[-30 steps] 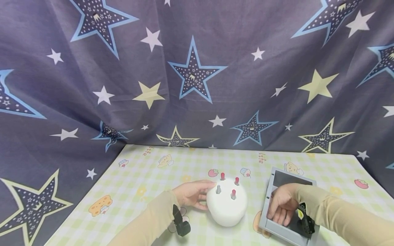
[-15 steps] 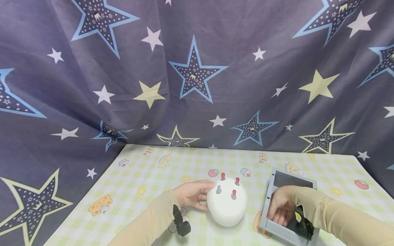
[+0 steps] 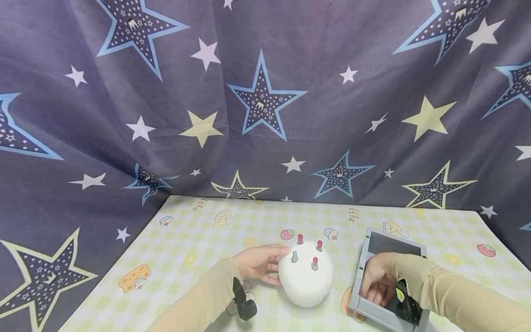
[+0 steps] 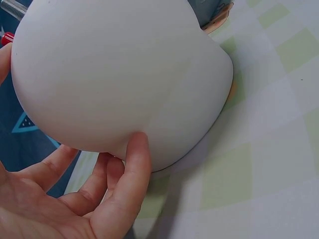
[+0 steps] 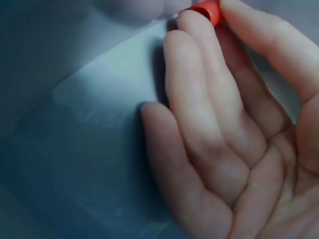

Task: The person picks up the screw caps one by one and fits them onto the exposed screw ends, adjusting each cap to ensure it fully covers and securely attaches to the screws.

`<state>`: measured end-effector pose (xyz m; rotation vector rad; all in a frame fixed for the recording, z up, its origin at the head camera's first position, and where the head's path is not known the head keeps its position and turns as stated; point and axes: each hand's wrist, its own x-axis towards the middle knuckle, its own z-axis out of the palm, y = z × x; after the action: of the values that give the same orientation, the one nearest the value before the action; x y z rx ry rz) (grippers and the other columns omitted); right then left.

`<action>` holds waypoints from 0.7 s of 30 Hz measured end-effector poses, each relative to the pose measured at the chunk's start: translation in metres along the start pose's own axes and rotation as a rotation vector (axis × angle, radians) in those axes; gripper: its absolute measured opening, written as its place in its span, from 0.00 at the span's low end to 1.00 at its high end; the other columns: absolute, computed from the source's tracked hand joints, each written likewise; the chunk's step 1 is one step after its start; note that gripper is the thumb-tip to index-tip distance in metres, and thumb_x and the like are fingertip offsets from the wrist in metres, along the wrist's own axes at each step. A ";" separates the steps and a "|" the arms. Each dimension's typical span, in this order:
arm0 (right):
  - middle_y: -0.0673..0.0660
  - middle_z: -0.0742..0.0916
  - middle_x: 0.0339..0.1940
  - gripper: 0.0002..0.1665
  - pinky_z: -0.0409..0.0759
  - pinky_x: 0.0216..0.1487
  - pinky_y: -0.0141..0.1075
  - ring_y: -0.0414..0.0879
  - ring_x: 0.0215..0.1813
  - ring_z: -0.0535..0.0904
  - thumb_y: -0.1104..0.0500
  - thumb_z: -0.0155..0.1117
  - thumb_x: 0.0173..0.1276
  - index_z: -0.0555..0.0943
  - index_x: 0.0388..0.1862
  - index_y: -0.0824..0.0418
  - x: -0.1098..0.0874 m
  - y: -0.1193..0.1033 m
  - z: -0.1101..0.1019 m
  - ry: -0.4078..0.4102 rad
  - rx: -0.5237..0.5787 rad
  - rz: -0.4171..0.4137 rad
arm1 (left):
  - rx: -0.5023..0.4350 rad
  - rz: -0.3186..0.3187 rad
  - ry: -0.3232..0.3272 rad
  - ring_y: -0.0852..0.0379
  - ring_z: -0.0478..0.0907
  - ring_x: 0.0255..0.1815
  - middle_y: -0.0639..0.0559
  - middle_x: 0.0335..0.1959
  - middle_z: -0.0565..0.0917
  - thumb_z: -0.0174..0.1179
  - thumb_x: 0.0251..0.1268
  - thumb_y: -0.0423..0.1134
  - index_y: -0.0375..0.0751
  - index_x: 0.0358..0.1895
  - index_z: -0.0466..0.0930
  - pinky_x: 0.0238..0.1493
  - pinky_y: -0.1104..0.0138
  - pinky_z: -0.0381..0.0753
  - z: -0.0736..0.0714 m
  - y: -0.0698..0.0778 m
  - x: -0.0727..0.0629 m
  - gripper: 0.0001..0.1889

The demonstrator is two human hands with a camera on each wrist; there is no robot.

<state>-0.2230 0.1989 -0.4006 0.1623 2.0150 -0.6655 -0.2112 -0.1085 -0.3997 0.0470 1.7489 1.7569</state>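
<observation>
A white rounded body stands on the table with upright metal pegs on top. Three pegs wear red caps; one peg is bare. My left hand holds the body from its left side, fingers spread round it, fingertips against the surface in the left wrist view. My right hand is down inside a grey tray. In the right wrist view its thumb and a fingertip pinch a small red hollow cap near the tray floor. The hand hides part of the tray's inside.
The tray stands at the right, with raised walls and a divider across it. A checked cloth with printed food pictures covers the table. Behind hangs a dark star-patterned curtain. Black camera mounts sit on both wrists.
My right hand and wrist have shifted very slightly within the tray. My left hand and the white body stay where they were.
</observation>
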 end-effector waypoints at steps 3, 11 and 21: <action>0.49 0.82 0.12 0.07 0.83 0.39 0.35 0.39 0.19 0.78 0.64 0.64 0.52 0.81 0.16 0.59 0.000 0.000 -0.001 -0.008 -0.006 0.002 | 0.001 -0.002 0.001 0.49 0.74 0.53 0.45 0.53 0.76 0.59 0.61 0.50 0.44 0.60 0.69 0.51 0.49 0.79 0.000 0.000 0.000 0.26; 0.49 0.82 0.12 0.06 0.82 0.36 0.33 0.39 0.19 0.78 0.64 0.65 0.50 0.81 0.16 0.59 -0.002 0.000 -0.001 0.001 0.010 0.005 | 0.004 -0.002 0.003 0.48 0.74 0.53 0.44 0.54 0.76 0.59 0.61 0.50 0.43 0.60 0.69 0.51 0.49 0.79 0.002 0.001 0.000 0.26; 0.50 0.83 0.14 0.04 0.83 0.37 0.35 0.39 0.20 0.78 0.65 0.64 0.50 0.82 0.18 0.60 -0.003 0.000 -0.001 0.019 -0.003 -0.028 | 0.003 -0.001 0.007 0.48 0.74 0.53 0.44 0.54 0.76 0.59 0.61 0.50 0.43 0.61 0.68 0.52 0.48 0.79 0.002 0.002 -0.001 0.27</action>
<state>-0.2217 0.1998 -0.3978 0.1393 2.0400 -0.6808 -0.2103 -0.1070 -0.3973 0.0414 1.7561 1.7557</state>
